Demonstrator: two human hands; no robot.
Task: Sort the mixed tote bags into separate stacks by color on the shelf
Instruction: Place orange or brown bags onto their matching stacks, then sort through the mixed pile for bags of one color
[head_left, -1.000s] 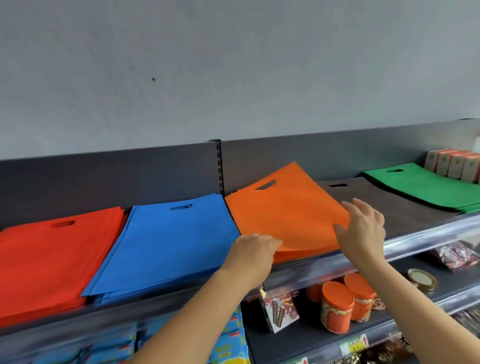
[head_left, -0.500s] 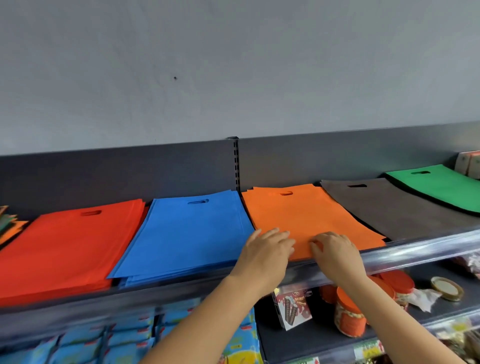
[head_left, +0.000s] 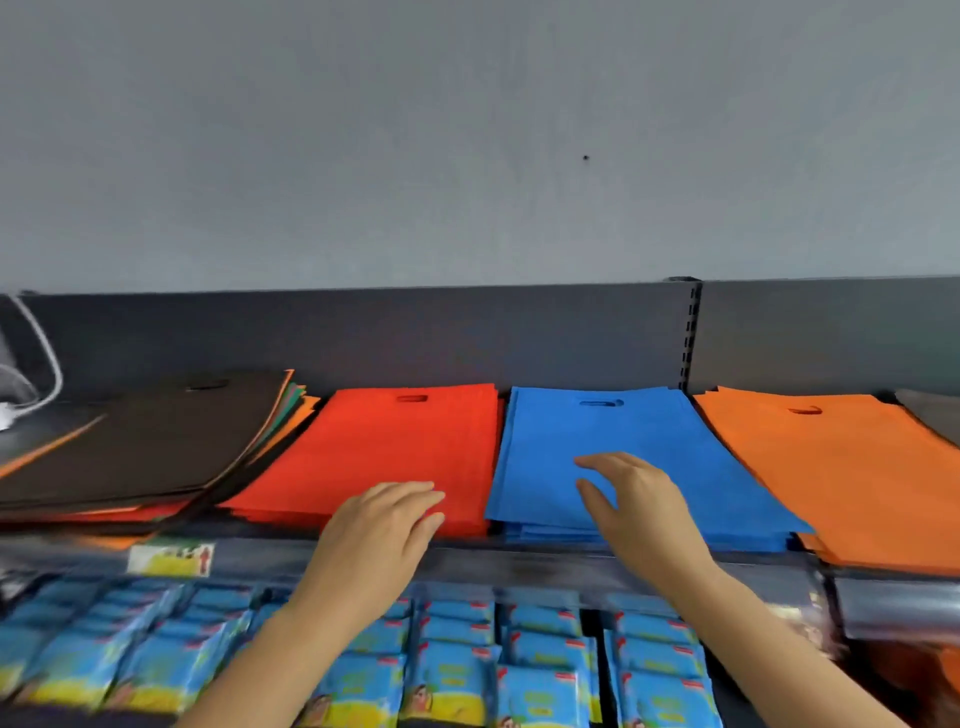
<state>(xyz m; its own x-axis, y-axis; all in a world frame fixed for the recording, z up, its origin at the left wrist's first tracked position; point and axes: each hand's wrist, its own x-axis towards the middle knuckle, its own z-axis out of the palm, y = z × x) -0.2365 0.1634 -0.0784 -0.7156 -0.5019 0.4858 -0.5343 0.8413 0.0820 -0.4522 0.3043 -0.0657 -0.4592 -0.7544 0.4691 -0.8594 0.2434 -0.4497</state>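
Observation:
On the top shelf (head_left: 545, 564) lie flat stacks of tote bags. A mixed pile (head_left: 156, 441) with a black bag on top sits at the left, with orange, green and red edges showing under it. Beside it come a red stack (head_left: 395, 441), a blue stack (head_left: 623, 431) and an orange stack (head_left: 841, 467). A grey bag's corner (head_left: 935, 415) shows at the far right. My left hand (head_left: 384, 525) is over the red stack's front edge, fingers straight. My right hand (head_left: 634, 499) hovers over the blue stack with fingers spread, holding nothing.
Below the top shelf hang rows of blue and yellow packets (head_left: 467, 665). A white cable (head_left: 36, 353) hangs at the far left against the dark back panel. A slotted shelf upright (head_left: 688, 332) stands behind the blue stack. A grey wall rises above.
Both hands have left the orange stack and moved left, to the red and blue stacks. My view has swung left, bringing the mixed pile into sight and dropping the green stack.

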